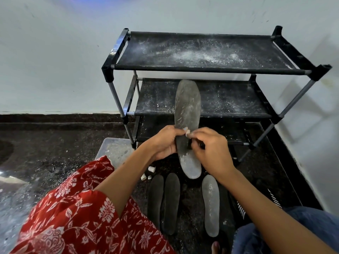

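Observation:
I hold a long grey shoe insole [187,107] upright in front of me, dusted with white powder. My left hand [165,142] grips its left edge at the middle, thumb across the front. My right hand [211,149] is at its right edge and pinches a small white piece of chalk [187,133] against the insole's surface. Three more insoles lie flat on the floor below: two dark ones [165,200] side by side and a grey powdered one [211,204] to their right.
A black three-tier shoe rack [205,68] with powder on its shelves stands against the white wall behind the insole. Small white chalk stubs [149,173] lie on the dark speckled floor. A clear plastic lid [113,153] lies left. My knees frame the bottom.

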The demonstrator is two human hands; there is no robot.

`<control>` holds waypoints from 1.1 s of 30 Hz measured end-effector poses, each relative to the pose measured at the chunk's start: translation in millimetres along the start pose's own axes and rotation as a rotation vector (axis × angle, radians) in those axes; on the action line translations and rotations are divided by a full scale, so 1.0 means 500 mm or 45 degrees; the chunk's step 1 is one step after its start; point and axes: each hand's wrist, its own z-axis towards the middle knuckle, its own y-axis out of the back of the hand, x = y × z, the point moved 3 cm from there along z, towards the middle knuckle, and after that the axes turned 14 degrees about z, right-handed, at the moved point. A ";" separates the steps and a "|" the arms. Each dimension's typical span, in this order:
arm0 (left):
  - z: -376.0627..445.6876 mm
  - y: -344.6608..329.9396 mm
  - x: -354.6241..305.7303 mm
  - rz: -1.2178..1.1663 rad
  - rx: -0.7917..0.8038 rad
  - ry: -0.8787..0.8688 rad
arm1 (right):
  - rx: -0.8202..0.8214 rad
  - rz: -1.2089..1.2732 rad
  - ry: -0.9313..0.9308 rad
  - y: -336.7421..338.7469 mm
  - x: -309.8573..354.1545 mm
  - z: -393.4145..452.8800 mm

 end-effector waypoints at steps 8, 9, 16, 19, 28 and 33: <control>-0.005 0.002 -0.010 -0.231 0.143 0.012 | 0.102 0.466 -0.339 0.000 0.004 0.005; -0.006 0.000 -0.009 -0.236 0.158 0.017 | 0.066 0.518 -0.366 0.003 0.003 0.009; 0.000 -0.013 -0.004 -0.321 0.190 -0.012 | -0.029 0.013 -0.049 0.011 0.011 0.016; 0.006 -0.009 0.000 -0.305 0.146 -0.003 | 0.062 -0.126 -0.006 0.005 0.009 0.013; 0.011 -0.007 0.013 -0.276 0.060 0.042 | 0.109 -0.057 0.220 -0.018 0.041 -0.011; 0.006 -0.031 0.032 -0.271 0.239 0.119 | -0.025 -0.082 0.163 0.014 0.022 0.008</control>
